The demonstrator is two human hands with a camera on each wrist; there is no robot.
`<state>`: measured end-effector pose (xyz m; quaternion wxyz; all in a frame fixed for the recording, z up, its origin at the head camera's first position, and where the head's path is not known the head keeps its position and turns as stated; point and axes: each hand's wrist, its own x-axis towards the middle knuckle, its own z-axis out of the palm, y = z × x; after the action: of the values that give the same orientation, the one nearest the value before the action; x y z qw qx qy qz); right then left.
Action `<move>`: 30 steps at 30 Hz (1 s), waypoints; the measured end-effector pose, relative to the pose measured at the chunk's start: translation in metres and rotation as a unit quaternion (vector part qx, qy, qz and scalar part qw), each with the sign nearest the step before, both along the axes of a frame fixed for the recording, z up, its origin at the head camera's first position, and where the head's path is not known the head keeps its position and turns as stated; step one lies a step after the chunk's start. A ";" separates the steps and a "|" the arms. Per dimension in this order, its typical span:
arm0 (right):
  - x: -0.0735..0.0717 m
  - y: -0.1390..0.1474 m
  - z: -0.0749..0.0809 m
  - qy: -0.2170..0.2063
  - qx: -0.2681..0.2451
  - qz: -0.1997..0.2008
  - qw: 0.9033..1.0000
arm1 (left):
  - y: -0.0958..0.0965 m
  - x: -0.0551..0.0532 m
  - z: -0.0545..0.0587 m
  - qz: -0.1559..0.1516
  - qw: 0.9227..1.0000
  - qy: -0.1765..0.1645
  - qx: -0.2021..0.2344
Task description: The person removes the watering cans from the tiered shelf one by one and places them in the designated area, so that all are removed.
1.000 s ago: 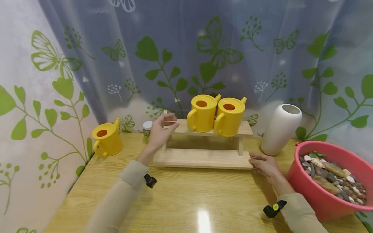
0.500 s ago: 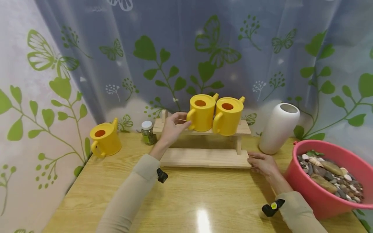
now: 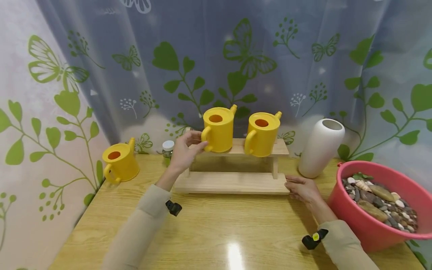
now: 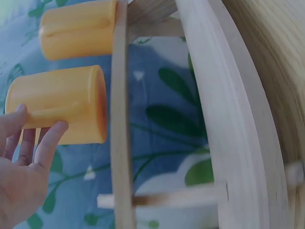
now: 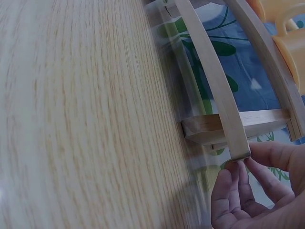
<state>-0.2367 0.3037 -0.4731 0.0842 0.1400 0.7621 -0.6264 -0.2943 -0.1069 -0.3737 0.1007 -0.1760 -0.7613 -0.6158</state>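
Note:
My left hand (image 3: 185, 152) pinches the handle of a yellow watering can (image 3: 221, 129) above the left part of the wooden shelf's upper board. In the left wrist view a narrow gap shows between this can (image 4: 62, 95) and the upper board (image 4: 121, 119). A second yellow watering can (image 3: 262, 135) stands on that board to the right. With thumb and fingers, my right hand (image 3: 306, 192) holds the right end of the two-tier wooden shelf's lower board (image 3: 233, 182). The right wrist view shows that hand (image 5: 267, 186) at the board's end.
Another yellow watering can (image 3: 123, 163) stands on the table (image 3: 202, 228) at the far left. A small jar (image 3: 168, 150) with a white lid is partly hidden behind my left hand. To the right are a white vase (image 3: 318, 152) and a pink bucket (image 3: 357, 210) of stones.
My left hand first reached right to the left watering can on the shelf and took its handle. It then moved the can left, widening the gap between the cans. My right hand stayed put.

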 end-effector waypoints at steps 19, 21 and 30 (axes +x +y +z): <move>0.001 -0.001 0.002 -0.001 0.002 0.001 1.000 | -0.150 0.056 -0.015 0.212 0.975 0.027 0.059; 0.001 -0.001 0.002 -0.001 0.003 0.002 1.000 | -0.160 0.057 -0.024 0.222 0.974 0.019 0.052; 0.002 0.000 0.001 0.005 0.002 0.009 1.000 | -0.182 0.058 -0.070 0.229 0.972 -0.041 0.014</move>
<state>-0.2351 0.3038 -0.4723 0.0862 0.1302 0.7648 -0.6250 -0.2367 -0.2889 -0.4440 0.2106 0.0300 -0.7760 -0.5938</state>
